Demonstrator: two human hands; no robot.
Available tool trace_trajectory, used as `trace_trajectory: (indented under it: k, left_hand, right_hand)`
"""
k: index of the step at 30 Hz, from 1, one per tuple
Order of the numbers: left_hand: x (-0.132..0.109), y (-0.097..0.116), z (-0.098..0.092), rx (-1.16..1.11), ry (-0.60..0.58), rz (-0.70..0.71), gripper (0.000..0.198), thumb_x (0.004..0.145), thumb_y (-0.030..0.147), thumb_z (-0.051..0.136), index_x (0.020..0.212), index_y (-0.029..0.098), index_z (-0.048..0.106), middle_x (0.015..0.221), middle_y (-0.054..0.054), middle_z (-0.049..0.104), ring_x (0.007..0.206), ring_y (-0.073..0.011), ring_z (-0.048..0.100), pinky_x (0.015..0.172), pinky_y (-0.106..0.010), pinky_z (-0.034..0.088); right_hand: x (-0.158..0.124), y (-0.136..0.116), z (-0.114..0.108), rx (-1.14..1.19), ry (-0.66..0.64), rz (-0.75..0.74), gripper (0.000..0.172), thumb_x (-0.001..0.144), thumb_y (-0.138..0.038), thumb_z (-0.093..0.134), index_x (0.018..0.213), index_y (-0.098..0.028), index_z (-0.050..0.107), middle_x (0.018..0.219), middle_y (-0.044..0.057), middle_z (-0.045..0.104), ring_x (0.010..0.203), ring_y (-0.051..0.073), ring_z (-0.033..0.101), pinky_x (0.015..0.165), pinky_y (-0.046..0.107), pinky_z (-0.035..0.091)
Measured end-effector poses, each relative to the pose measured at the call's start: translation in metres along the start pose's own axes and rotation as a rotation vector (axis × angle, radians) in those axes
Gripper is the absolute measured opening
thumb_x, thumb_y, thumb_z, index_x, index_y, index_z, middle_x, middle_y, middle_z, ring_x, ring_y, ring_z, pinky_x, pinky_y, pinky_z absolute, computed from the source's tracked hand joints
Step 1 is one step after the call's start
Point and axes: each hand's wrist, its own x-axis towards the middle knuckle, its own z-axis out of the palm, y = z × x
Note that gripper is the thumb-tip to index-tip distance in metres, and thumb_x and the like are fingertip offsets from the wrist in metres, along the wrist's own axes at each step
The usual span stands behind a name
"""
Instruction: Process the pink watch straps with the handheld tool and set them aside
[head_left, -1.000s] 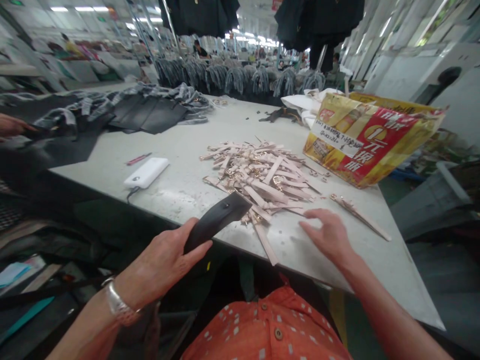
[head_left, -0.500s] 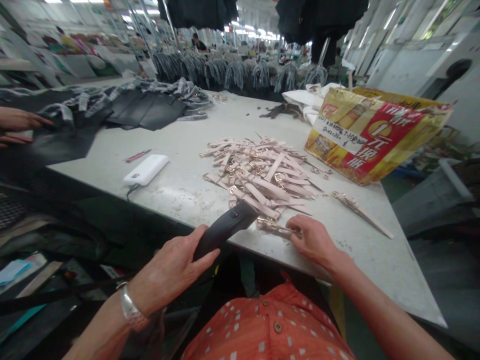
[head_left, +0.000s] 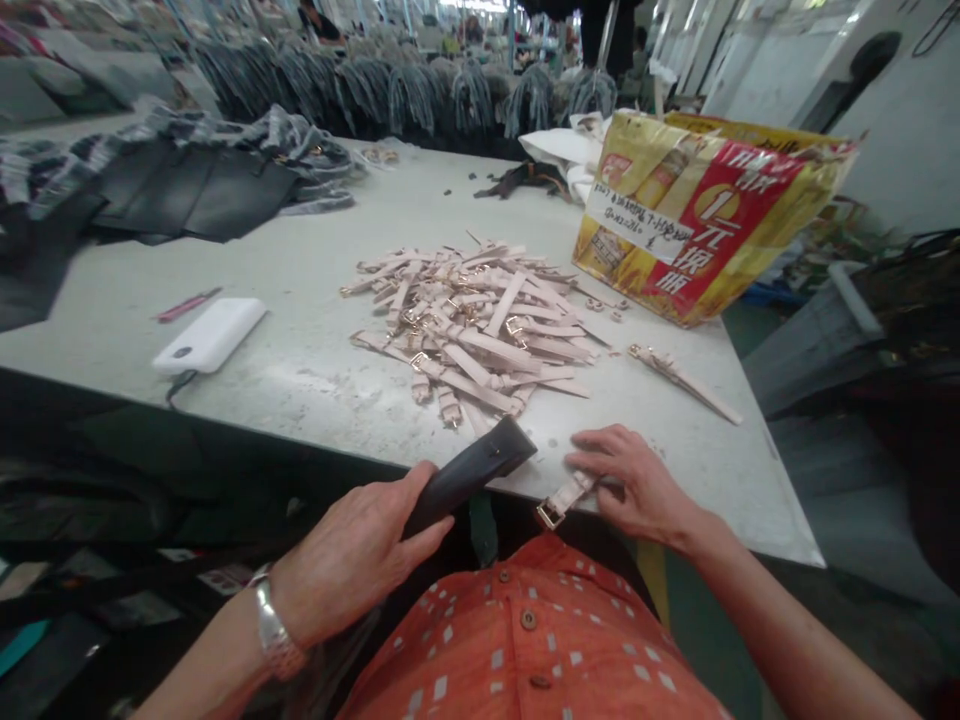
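Observation:
My left hand is wrapped round a folded black leather piece, whose far end sticks up over the table's front edge. Between the fingers of my right hand is a pale pink buckle strap; its gold buckle points toward my body, and its other end is hidden under the hand. Just beyond both hands lies a heap of similar pale pink straps with gold buckles. One loose bundle of strap lies apart to the right.
A yellow and red carton with a handwritten label stands at the back right. To the left are a white power bank with a cable and a thin pink tool. Black leather pieces with wrapped handles lie at the back left.
My right hand has drawn the buckle strap toward the table's front edge and turned its buckle toward me. The left hand still holds the black leather. The view has swung right and down.

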Motion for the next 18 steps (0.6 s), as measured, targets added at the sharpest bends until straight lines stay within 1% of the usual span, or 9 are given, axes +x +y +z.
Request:
trace_trajectory:
  k: [3,5,6,8,11,15,18]
  left_hand:
    - [0.004,0.004,0.0,0.015,0.001,0.003,0.029,0.084,0.047,0.037,0.097,0.023,0.047,0.07,0.0,0.059,0.068,-0.0178,0.06,0.061,-0.025,0.038]
    - [0.005,0.004,0.0,0.021,-0.004,0.005,0.028,0.084,0.046,0.037,0.096,0.023,0.046,0.07,0.0,0.059,0.067,-0.0173,0.06,0.06,-0.024,0.038]
    - [0.006,0.004,0.0,0.024,-0.01,0.006,0.028,0.084,0.047,0.037,0.096,0.023,0.046,0.07,0.0,0.059,0.067,-0.0172,0.059,0.059,-0.024,0.038]
    - [0.007,0.005,-0.001,0.026,-0.018,0.015,0.029,0.084,0.047,0.036,0.097,0.023,0.046,0.071,0.0,0.059,0.067,-0.0173,0.059,0.06,-0.025,0.038]
    - [0.008,0.008,-0.003,0.028,-0.025,0.035,0.029,0.084,0.047,0.037,0.098,0.023,0.045,0.075,0.0,0.06,0.071,-0.0179,0.06,0.063,-0.026,0.039]
    - [0.01,0.018,-0.011,0.049,-0.062,0.078,0.024,0.084,0.045,0.037,0.095,0.025,0.046,0.075,0.001,0.061,0.072,-0.0173,0.06,0.063,-0.025,0.04]
    - [0.015,0.027,-0.018,0.093,-0.086,0.125,0.023,0.085,0.043,0.035,0.094,0.025,0.046,0.076,0.001,0.062,0.072,-0.0172,0.061,0.062,-0.026,0.039]
  right_hand:
    - [0.003,-0.002,-0.006,0.051,-0.044,-0.052,0.034,0.07,-0.024,0.064,0.103,-0.029,0.064,0.115,0.006,0.055,0.101,0.024,0.048,0.084,0.041,0.038]
    - [0.005,0.001,-0.005,0.085,-0.046,-0.065,0.028,0.072,-0.032,0.065,0.1,-0.028,0.066,0.107,0.006,0.058,0.096,0.023,0.05,0.081,0.04,0.039]
    - [0.006,0.002,-0.004,0.1,-0.03,-0.054,0.026,0.073,-0.033,0.065,0.098,-0.027,0.066,0.102,0.006,0.059,0.093,0.022,0.051,0.08,0.038,0.04]
    - [0.01,0.006,0.0,0.12,0.027,-0.001,0.023,0.075,-0.032,0.065,0.096,-0.024,0.067,0.094,0.006,0.061,0.087,0.02,0.052,0.077,0.036,0.041]
    - [0.016,0.009,0.004,0.153,0.091,0.067,0.022,0.076,-0.029,0.064,0.096,-0.022,0.066,0.088,0.006,0.06,0.083,0.019,0.052,0.074,0.034,0.042]
    - [0.021,0.007,0.003,0.226,0.087,0.079,0.026,0.074,-0.024,0.065,0.099,-0.022,0.065,0.085,0.004,0.059,0.08,0.017,0.052,0.071,0.031,0.042]
    - [0.022,0.004,-0.001,0.256,0.079,0.084,0.025,0.072,-0.019,0.064,0.096,-0.021,0.066,0.087,0.004,0.059,0.081,0.017,0.053,0.072,0.03,0.043]
